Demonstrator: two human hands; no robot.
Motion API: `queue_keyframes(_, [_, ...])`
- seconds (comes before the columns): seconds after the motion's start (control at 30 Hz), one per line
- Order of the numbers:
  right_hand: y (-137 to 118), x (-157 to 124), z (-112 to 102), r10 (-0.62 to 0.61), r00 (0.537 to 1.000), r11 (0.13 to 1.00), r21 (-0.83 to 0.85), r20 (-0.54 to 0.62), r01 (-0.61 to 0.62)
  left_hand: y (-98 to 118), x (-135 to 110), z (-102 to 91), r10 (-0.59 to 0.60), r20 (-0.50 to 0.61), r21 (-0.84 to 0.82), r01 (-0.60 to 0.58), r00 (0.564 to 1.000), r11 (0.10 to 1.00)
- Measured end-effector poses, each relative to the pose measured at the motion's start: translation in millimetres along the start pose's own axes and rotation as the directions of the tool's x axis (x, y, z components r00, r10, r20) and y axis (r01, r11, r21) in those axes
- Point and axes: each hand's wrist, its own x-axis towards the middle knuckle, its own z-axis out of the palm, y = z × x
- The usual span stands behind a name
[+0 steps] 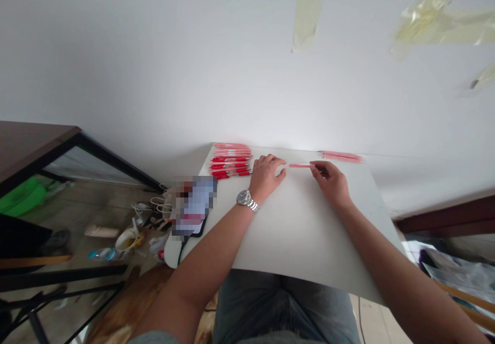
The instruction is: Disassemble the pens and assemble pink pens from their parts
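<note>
At the far left, we see a dark-topped table point(36, 138) and, below it, a bright green basin point(23, 198) near the floor. Next come a clear and blue bottle point(103, 254) and a pale cup point(127, 240). A phone point(196, 207), its screen pixelated, sits at the left edge of a white table point(296, 241). Behind it, against the wall, we find a row of pink and red pens point(231, 153) lying side by side. Just right of that row, the left hand point(266, 175), a silver watch point(247, 200) on its wrist, is held with thumb and fingers parted, gripping nothing that we can see. A slim pink stick point(297, 165) points toward its fingertips, a small gap between them. The stick's right end is pinched between the thumb and fingers of the right hand point(331, 181), so it extends leftward from that grip. Just beyond the right hand, near the wall, we notice a few slender pink pieces point(342, 157) lying together. Yellowish tape point(425, 27) marks the wall at upper right.
</note>
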Motion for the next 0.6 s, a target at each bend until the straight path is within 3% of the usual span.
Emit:
queue_keyframes(0.33, [-1.0,-0.2,0.5,0.068,0.995,0.982,0.171,0.067,-0.079,3.0,1.2,-2.8,0.057,-0.021,-0.207,-0.06,0.998,0.977])
queue_keyframes(0.6, [-2.8,-1.3,0.2,0.073,0.994,0.973,0.211,0.083,-0.089,5.6,1.8,-3.0,0.105,0.013,-0.234,-0.099,0.994,0.967])
